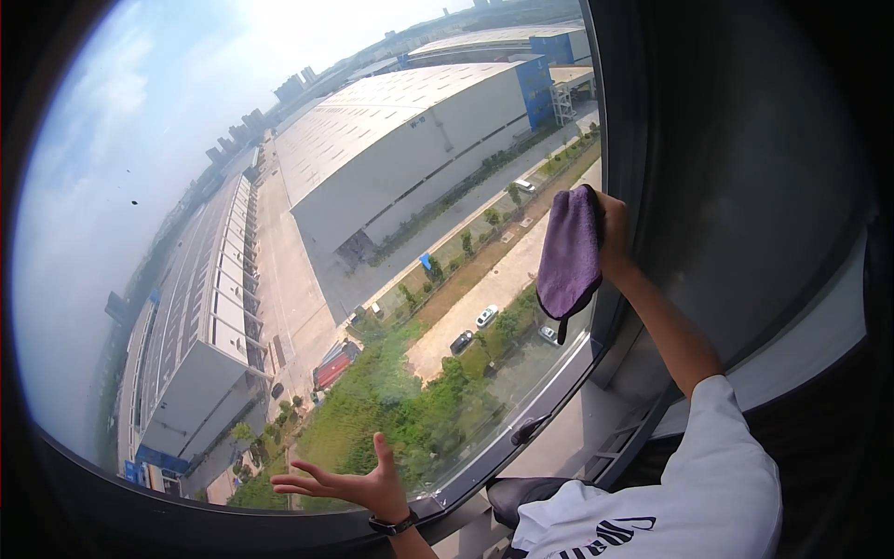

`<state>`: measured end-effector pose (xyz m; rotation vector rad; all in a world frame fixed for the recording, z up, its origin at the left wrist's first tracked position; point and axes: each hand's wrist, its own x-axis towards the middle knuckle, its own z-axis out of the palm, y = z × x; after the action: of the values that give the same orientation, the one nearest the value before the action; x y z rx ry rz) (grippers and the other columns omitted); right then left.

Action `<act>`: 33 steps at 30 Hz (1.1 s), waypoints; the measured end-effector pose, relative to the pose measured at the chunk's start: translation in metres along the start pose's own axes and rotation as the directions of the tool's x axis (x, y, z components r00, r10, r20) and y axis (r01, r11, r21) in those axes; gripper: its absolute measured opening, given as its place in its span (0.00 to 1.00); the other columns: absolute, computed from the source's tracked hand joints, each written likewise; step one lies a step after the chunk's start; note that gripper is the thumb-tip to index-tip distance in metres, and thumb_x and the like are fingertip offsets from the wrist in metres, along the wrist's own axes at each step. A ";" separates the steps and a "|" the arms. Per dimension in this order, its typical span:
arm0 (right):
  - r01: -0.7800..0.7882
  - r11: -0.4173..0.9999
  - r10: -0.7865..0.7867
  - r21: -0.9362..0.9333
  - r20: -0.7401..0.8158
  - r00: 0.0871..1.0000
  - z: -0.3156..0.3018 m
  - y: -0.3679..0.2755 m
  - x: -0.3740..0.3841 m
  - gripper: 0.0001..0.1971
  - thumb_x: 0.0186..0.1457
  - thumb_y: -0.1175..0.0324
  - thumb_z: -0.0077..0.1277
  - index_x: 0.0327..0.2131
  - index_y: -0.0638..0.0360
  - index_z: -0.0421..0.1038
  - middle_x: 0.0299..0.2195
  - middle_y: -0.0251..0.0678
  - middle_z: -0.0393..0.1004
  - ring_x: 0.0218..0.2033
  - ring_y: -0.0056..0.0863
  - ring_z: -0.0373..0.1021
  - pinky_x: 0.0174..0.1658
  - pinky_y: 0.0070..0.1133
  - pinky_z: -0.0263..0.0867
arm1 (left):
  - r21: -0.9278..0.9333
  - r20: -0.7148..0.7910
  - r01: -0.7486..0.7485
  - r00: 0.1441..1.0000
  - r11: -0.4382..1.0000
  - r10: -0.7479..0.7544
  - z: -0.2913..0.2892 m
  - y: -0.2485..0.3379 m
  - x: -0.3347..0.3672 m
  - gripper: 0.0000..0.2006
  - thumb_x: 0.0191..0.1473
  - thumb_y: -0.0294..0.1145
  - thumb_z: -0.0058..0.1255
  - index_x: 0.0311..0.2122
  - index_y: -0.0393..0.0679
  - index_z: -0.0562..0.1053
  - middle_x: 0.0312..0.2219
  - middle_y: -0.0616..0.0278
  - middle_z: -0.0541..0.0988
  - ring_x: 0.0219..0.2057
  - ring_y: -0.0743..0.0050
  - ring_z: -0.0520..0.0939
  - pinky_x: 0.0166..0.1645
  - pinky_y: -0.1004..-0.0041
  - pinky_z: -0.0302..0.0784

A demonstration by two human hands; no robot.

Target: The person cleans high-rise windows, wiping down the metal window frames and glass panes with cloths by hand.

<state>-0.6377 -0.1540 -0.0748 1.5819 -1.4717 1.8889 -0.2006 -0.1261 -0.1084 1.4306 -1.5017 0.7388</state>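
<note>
A purple cloth [570,256] with a dark edge hangs from my right hand [613,235], which is raised beside the right edge of a large window. The fingers are closed round the cloth's side and partly hidden behind it. Whether the cloth presses on the glass, I cannot tell. Low in front of the pane, my left hand [361,483] is open with its fingers spread and holds nothing. A dark watch [393,523] circles that wrist. A hazy smear [396,347] shows on the lower part of the glass.
The dark window frame [622,121] runs down the right side and curves along the bottom. A black window handle [529,429] juts from the lower frame. Beyond the glass, far below, lie a large warehouse [410,140], parked cars and trees.
</note>
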 end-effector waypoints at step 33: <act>0.017 0.979 -0.113 0.203 0.474 0.873 0.094 -0.166 -0.065 0.06 0.39 0.76 0.53 0.20 0.64 0.65 0.13 0.27 0.60 0.20 0.09 0.56 0.23 0.14 0.55 | -0.801 0.596 0.542 0.759 0.253 0.263 -0.072 0.049 -0.060 0.21 0.45 0.22 0.54 0.48 0.37 0.69 0.39 0.49 0.75 0.38 0.54 0.77 0.43 0.66 0.71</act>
<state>-0.4386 -0.1321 -0.0554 2.2982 -1.4120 1.7141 -0.2384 -0.0287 -0.1247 0.7288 -1.7205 -0.9414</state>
